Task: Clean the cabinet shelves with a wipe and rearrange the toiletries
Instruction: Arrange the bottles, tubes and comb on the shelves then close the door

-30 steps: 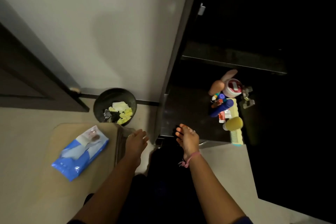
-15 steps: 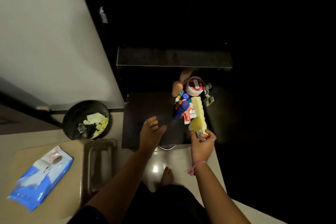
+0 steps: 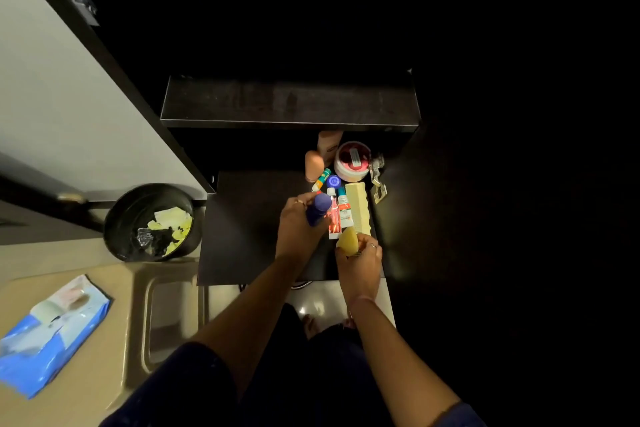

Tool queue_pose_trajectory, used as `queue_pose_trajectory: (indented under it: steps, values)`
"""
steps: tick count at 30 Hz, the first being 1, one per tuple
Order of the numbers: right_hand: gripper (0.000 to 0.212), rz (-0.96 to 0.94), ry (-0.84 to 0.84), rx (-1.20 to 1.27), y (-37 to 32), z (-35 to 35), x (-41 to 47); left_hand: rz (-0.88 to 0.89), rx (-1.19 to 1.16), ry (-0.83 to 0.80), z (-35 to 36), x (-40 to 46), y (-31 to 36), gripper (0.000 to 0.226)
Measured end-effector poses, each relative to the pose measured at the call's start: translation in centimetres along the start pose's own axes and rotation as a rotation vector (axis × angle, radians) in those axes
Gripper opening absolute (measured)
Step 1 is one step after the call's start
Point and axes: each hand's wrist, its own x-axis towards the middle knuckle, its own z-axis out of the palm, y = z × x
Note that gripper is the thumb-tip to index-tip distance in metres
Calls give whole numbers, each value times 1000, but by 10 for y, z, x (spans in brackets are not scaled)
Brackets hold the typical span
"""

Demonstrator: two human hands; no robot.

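The toiletries cluster at the right of the dark lower shelf (image 3: pixel 249 218): a blue bottle (image 3: pixel 318 210), two tubes (image 3: pixel 341 215), a cream comb (image 3: pixel 358 198), a red-lidded jar (image 3: pixel 352 161) farther back. The left hand (image 3: pixel 298 229) is wrapped round the blue bottle; the right hand (image 3: pixel 360 256) grips a yellow piece (image 3: pixel 348 241) at the near end of the cluster. This looks like the rearranging step. Next, probably, both items must be lifted clear without toppling their neighbours. The wipe pack (image 3: pixel 52 333) lies on the surface at near left, well apart, beside the bin (image 3: pixel 121 218).
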Motion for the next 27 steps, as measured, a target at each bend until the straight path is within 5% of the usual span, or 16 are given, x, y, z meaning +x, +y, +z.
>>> queue_pose_trajectory:
  steps: [14,27]
  values:
    - [41,-67,0,-41,-11,-7,-6,-54,124,33,-14,-12,-2,34]
    - [33,-662,-33,298,-188,-35,-42,273,-197,401,-179,-15,109,44]
